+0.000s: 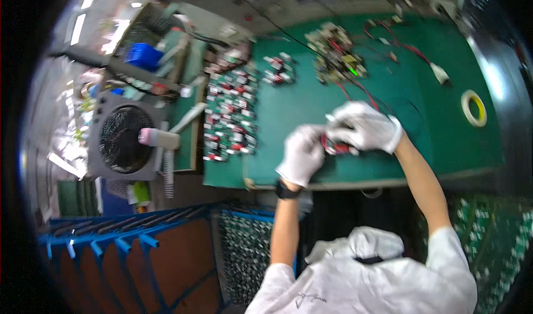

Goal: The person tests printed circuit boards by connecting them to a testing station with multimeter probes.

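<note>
On the bench (pixel 288 109), circuit boards (pixel 236 102) lie left of the left hand (pixel 303 154), a tape roll (pixel 465 107) right

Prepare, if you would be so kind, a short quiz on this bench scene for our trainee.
1. Which thing is nearest both the left hand and the right hand? (a) the fan; (b) a small red part; (c) the blue bin.
2. True or false: the tape roll lies to the left of both hands.
3. Fill in: the larger group of small boards is on the ____ side of the green work surface.
Key: 1. b; 2. false; 3. left.
</note>
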The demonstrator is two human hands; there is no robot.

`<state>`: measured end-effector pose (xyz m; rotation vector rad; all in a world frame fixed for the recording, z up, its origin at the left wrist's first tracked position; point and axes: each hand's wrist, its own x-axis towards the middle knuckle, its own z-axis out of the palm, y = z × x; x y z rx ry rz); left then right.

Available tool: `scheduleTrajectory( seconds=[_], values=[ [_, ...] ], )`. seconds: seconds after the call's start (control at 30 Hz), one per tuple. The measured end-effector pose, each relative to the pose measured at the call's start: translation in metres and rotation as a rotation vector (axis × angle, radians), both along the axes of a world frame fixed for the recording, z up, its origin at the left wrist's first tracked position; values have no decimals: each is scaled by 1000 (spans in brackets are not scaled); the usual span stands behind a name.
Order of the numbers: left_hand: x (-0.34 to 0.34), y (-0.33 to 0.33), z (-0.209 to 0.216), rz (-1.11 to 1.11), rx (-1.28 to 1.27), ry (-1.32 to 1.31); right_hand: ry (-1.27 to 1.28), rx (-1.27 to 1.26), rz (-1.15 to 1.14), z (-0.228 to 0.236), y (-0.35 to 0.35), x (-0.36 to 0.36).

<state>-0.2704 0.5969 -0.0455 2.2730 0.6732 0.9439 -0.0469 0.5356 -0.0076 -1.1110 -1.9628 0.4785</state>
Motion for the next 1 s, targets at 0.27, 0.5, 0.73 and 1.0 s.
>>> scheduleTrajectory(
  seconds=[0.27, 0.5, 0.73, 1.0],
  values=[
    [4, -8, 3, -17, 65, 39, 64, -157, -5, 11, -11, 1],
    [5, -1, 4, -7, 58, 46, 68, -153, 3, 8, -3, 4],
    [6, -1, 1, -5, 49, 44, 34, -167, -10, 8, -5, 6],
    [5, -3, 1, -6, 55, 44, 45, -170, -18, 5, -7, 5]
  ],
)
